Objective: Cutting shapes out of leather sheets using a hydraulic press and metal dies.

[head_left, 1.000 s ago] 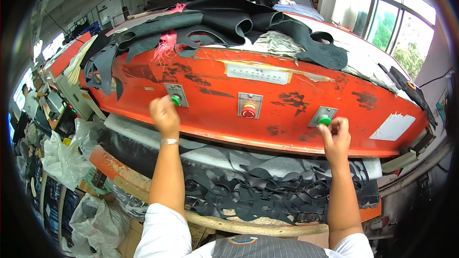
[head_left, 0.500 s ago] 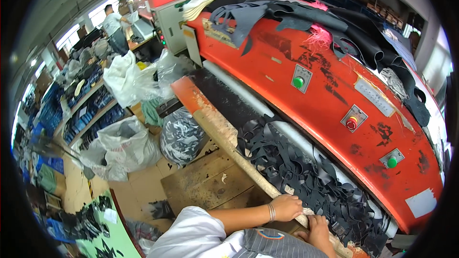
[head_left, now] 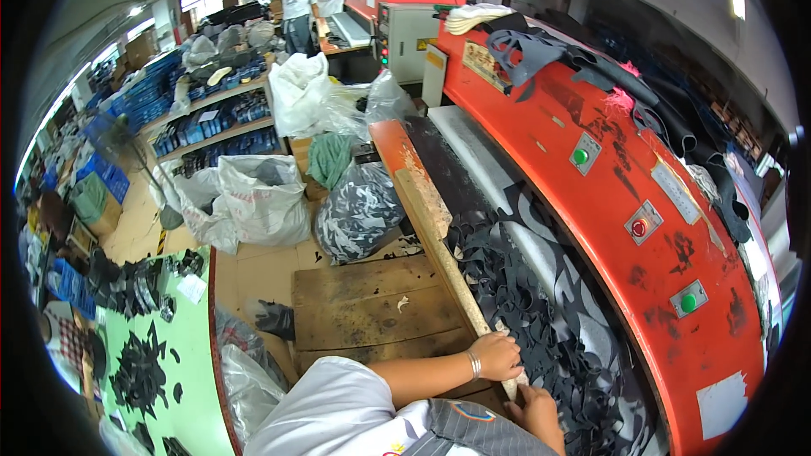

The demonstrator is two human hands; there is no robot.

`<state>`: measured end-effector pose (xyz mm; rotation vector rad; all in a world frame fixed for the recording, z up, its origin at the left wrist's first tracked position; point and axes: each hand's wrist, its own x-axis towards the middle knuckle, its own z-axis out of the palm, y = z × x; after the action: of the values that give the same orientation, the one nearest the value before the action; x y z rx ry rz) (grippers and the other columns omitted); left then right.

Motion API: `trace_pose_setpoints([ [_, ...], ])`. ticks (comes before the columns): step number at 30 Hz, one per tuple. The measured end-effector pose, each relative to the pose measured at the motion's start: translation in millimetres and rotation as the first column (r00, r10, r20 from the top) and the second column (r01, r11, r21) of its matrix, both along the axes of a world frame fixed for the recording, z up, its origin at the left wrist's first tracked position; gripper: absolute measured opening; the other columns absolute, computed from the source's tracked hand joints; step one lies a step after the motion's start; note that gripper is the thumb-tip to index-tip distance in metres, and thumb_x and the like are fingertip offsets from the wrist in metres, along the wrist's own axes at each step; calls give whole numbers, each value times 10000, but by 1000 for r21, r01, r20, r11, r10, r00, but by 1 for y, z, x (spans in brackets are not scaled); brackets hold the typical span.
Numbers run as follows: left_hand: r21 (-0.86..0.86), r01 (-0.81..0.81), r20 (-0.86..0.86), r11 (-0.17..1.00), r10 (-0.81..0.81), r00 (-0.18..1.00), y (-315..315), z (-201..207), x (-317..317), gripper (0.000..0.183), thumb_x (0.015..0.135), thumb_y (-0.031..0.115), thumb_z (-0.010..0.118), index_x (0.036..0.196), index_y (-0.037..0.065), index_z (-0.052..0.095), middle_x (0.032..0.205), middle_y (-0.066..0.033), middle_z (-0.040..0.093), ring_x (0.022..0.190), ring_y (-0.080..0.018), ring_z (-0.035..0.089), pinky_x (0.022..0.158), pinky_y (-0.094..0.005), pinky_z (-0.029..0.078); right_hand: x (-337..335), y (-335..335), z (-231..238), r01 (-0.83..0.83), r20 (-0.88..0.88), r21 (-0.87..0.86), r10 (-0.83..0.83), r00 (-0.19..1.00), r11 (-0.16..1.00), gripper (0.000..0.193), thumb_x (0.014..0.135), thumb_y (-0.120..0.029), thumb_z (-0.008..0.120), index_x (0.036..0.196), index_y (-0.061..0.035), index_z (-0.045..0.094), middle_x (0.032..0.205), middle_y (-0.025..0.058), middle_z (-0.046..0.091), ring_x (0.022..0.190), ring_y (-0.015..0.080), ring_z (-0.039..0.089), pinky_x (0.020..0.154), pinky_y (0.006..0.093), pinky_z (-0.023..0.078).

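Clasping a pale wooden rail [head_left: 459, 287] with both bare hands beside a red machine [head_left: 541, 143]: curling the fingers of the left hand [head_left: 495, 356] over the wood, silver-coloured bangles [head_left: 474, 365] at the wrist, and closing the right hand [head_left: 538, 416] on it just beside, nearer the lower edge of the view. How firmly, cannot tell. Dressed in a white top [head_left: 338, 409] and a grey striped apron [head_left: 460, 431] with a rainbow patch.

Working next to a heap of dark scraps [head_left: 515, 295], piled along the right side of the rail, between it and the machine's front panel. Fitted on that panel with two green buttons [head_left: 579, 156] and a red button [head_left: 639, 227] between them; draped on top with dark sheets [head_left: 676, 131] and pink strands [head_left: 621, 101].

Flanked to the left by brown boards [head_left: 355, 304] on the floor, by a clear bag [head_left: 359, 211] full of scraps and by white sacks [head_left: 263, 198]. Set farther left, with dark cut pieces [head_left: 139, 371] spread over a pale green table [head_left: 190, 363]. Shared, well apart in the background, with a co-worker [head_left: 298, 13] in a light top.
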<state>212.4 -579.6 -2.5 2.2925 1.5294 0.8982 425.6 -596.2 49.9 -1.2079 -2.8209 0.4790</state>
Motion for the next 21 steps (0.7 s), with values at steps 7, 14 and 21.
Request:
trace_pose_setpoints([
  [7,58,-103,-24,993,104,994,-2,10,25,398,829,409,597,557,118,614,649,0,568,726,-198,585,677,-349,457,149,176,32,492,-242,247,-438,866,835,783,715,-258,796,1367,-33,424,1305,268,479,1219,412,461,1023,468,372],
  [14,64,-135,-35,989,137,990,-68,-3,5,375,813,373,631,541,121,582,623,-3,545,683,-206,576,630,-347,445,140,186,-14,637,-63,274,-647,760,721,915,670,-356,824,1426,-137,357,1275,290,462,1177,454,446,1005,480,385],
  [21,-170,-200,226,965,236,945,-68,18,-9,426,860,405,626,585,79,600,664,-29,570,700,-212,593,645,-341,457,133,140,22,517,-219,392,-468,856,761,887,573,-188,828,1354,-63,427,1299,278,422,1206,427,408,1038,464,336],
])
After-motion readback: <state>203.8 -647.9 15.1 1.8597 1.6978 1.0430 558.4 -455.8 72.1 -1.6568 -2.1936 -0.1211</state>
